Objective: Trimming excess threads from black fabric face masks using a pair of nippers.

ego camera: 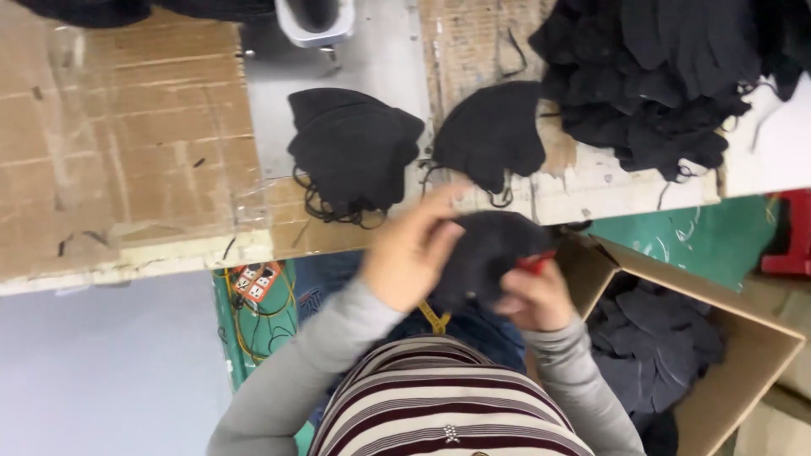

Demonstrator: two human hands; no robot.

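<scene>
A black fabric face mask (486, 253) is held between both hands just below the worktable's front edge. My left hand (414, 249) grips its left side with the fingers raised. My right hand (534, 295) pinches its lower right part and also holds a small red tool (535, 263). On the table above lie two small stacks of black masks with ear loops, one at the left (351, 152) and one at the right (492, 133).
A big heap of black masks (667, 76) fills the table's right rear. A sewing machine foot (317, 21) stands at the back. An open cardboard box (752, 355) with dark masks sits at the right. A power strip with yellow cables (258, 283) lies on the floor.
</scene>
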